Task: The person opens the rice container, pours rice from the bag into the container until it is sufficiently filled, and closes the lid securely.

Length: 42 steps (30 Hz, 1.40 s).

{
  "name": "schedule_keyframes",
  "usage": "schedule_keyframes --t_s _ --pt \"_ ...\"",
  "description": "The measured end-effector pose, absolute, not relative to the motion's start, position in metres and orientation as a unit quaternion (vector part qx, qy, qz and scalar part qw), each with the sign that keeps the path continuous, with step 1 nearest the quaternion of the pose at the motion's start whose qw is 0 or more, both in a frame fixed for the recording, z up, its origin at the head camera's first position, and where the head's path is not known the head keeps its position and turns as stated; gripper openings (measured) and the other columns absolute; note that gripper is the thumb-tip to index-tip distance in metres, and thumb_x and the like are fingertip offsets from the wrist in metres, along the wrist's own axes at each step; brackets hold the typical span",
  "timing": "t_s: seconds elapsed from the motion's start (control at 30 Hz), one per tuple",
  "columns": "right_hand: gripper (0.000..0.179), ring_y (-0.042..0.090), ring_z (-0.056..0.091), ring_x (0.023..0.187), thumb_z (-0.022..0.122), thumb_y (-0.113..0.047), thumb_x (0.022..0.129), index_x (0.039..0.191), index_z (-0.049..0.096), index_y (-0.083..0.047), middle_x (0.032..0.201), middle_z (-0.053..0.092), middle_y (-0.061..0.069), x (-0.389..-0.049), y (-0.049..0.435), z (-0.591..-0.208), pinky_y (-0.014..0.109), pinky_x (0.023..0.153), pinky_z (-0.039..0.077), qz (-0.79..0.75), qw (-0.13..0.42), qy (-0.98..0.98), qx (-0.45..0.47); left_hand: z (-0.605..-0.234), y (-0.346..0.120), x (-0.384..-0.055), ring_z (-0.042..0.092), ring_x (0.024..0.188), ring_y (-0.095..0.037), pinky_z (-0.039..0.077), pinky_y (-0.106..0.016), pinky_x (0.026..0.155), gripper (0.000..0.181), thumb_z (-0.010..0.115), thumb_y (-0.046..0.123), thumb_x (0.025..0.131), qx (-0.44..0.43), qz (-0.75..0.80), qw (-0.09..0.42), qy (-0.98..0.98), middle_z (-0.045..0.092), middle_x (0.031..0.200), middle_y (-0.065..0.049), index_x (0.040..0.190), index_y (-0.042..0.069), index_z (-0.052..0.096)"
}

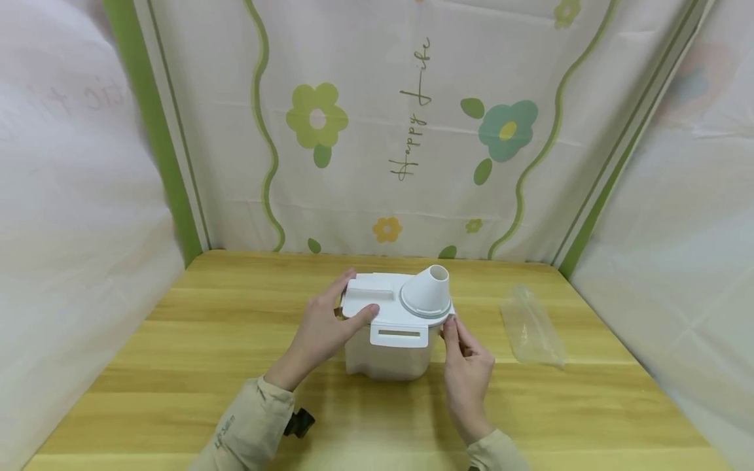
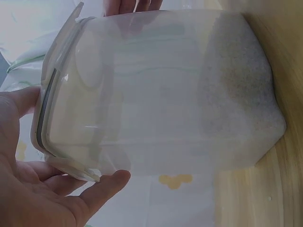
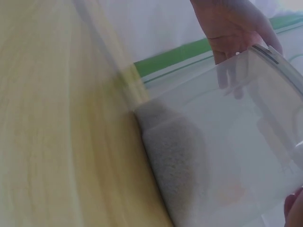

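Note:
A translucent plastic storage container [image 1: 385,363] stands upright on the table, its white lid [image 1: 385,314] on top. A cone-shaped spout [image 1: 425,293] rises from the lid's right part, and a slotted flap hangs at the front. Pale granular contents [image 2: 241,80] fill the bottom, seen through the wall in both wrist views. My left hand [image 1: 321,327] grips the lid's left end, thumb on top and fingers around the far side. At the lid's right edge, just below the spout, my right hand [image 1: 469,373] pinches the rim; its fingertips are partly hidden.
A clear, crumpled plastic bag [image 1: 533,330] lies on the wooden table [image 1: 235,347] to the right. A printed fabric curtain [image 1: 365,150] hangs behind the table, with more fabric at both sides. A small black device [image 1: 299,423] shows beside the left sleeve.

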State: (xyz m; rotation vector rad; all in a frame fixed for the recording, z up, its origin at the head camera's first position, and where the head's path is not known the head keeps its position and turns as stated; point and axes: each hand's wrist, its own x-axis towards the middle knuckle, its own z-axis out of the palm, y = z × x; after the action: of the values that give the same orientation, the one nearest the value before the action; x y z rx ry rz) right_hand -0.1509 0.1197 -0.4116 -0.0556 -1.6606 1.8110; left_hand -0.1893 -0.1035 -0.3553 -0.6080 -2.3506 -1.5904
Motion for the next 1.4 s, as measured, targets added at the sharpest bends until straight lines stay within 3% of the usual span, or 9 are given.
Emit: schedule_keyframes --t_s 0.13,0.3,0.47,0.6,0.77,0.93,1.13,1.4 --pt "0.027 0.018 0.068 0.096 0.069 -0.013 0.094 0.118 0.070 -0.001 0.110 0.070 0.012 -0.152 0.127 -0.402 0.027 0.085 0.054 0.700 0.318 -0.640 -0.016 -0.352 -0.104 -0.191 0.055 0.114 -0.023 0.054 -0.034 0.088 0.078 0.080 0.035 0.084 -0.199 -0.571 0.102 -0.789 0.050 0.140 -0.008 0.146 0.004 0.044" --pt "0.023 0.021 0.070 0.091 0.071 -0.003 0.091 0.111 0.070 0.008 0.104 0.072 0.014 -0.150 0.138 -0.395 0.032 0.084 0.055 0.731 0.289 -0.619 -0.004 -0.351 -0.107 -0.192 0.048 0.125 -0.025 0.046 -0.039 0.100 0.085 0.079 0.041 0.084 -0.176 -0.586 0.067 -0.788 0.049 0.139 -0.010 0.149 0.007 0.037" --pt "0.027 0.023 0.069 0.093 0.067 -0.002 0.093 0.113 0.064 0.016 0.101 0.072 0.014 -0.144 0.139 -0.386 0.040 0.088 0.054 0.772 0.234 -0.591 -0.016 -0.350 -0.112 -0.194 0.041 0.133 -0.026 0.038 -0.044 0.108 0.072 0.054 0.053 0.098 -0.164 -0.604 0.049 -0.778 0.043 0.147 -0.012 0.149 0.005 0.037" --pt "0.032 0.023 0.067 0.100 0.069 -0.008 0.094 0.115 0.061 0.016 0.104 0.070 0.012 -0.138 0.138 -0.380 0.043 0.092 0.051 0.787 0.183 -0.589 -0.031 -0.351 -0.114 -0.196 0.042 0.133 -0.027 0.039 -0.042 0.107 0.062 0.036 0.047 0.106 -0.179 -0.637 0.045 -0.749 0.047 0.144 -0.015 0.145 -0.001 0.042" --pt "0.033 0.025 0.062 0.107 0.071 -0.015 0.093 0.110 0.064 0.013 0.110 0.064 0.013 -0.132 0.137 -0.374 0.043 0.098 0.048 0.801 0.126 -0.583 -0.050 -0.356 -0.114 -0.199 0.044 0.131 -0.026 0.040 -0.040 0.105 0.062 0.030 0.047 0.107 -0.176 -0.665 0.034 -0.725 0.050 0.140 -0.014 0.142 -0.001 0.046" --pt "0.031 0.029 0.056 0.114 0.066 -0.013 0.096 0.115 0.061 0.010 0.114 0.060 0.011 -0.124 0.135 -0.364 0.043 0.103 0.044 0.817 0.084 -0.567 -0.068 -0.361 -0.114 -0.203 0.043 0.132 -0.028 0.038 -0.041 0.108 0.071 0.025 0.056 0.105 -0.165 -0.690 0.016 -0.705 0.048 0.141 -0.015 0.143 -0.001 0.045" --pt "0.032 0.028 0.056 0.114 0.064 -0.010 0.097 0.120 0.058 0.011 0.116 0.060 0.011 -0.119 0.132 -0.358 0.043 0.103 0.044 0.825 0.075 -0.554 -0.085 -0.366 -0.113 -0.206 0.037 0.136 -0.029 0.032 -0.047 0.111 0.080 0.020 0.062 0.102 -0.158 -0.699 0.003 -0.697 0.042 0.146 -0.017 0.145 -0.002 0.040" --pt "0.041 0.020 0.057 0.114 0.066 -0.011 0.096 0.127 0.053 0.013 0.130 0.052 0.019 -0.120 0.122 -0.360 0.036 0.101 0.046 0.824 0.099 -0.553 -0.081 -0.372 -0.106 -0.207 0.036 0.137 -0.027 0.031 -0.047 0.111 0.075 0.022 0.059 0.104 -0.162 -0.684 0.019 -0.711 0.045 0.144 -0.016 0.145 -0.001 0.040"
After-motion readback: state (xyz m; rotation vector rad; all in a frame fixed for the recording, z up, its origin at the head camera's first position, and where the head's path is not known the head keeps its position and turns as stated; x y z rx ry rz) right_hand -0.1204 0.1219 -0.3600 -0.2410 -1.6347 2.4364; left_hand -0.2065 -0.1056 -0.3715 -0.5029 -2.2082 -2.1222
